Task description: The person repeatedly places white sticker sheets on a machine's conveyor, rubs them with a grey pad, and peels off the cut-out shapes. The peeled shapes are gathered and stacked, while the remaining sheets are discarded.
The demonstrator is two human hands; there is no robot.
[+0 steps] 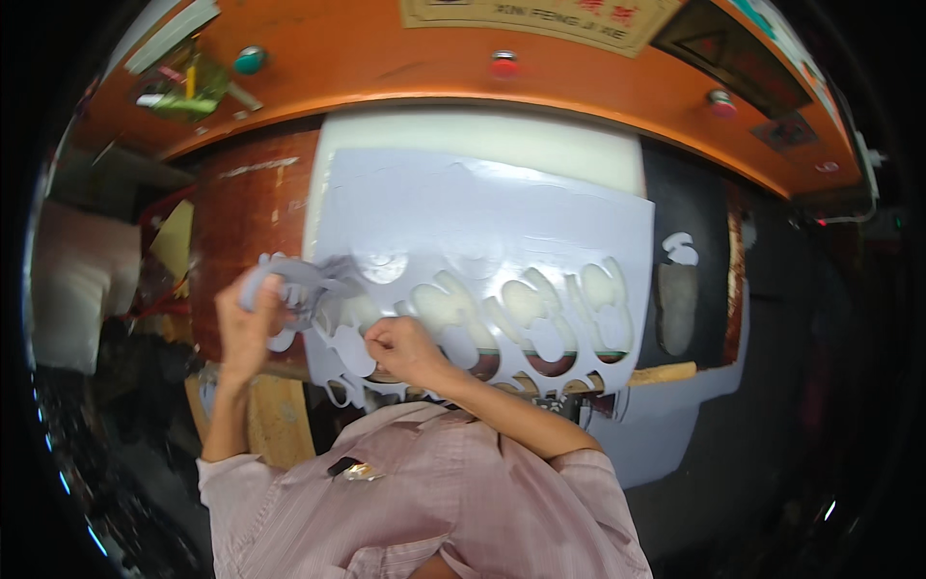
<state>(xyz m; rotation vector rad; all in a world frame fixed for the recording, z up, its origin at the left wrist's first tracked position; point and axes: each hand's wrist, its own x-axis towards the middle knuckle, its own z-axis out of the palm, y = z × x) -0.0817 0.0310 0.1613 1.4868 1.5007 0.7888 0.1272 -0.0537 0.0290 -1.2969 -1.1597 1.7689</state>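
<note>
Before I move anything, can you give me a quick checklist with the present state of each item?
1. Left hand has a grip on lavender cut pieces: ok.
2. Right hand grip: cannot tell; the fingers are bent together, contents hidden.
3. Hands clear of the lavender sheet: not ok; the right one is over its cut area.
4. Sheet over the white pad: ok.
5. Red button released: cannot tell.

Head view (wide fisheye, straight edges bent): looks down past shirt front (415, 497) onto pale sheet (482, 227), close range.
</note>
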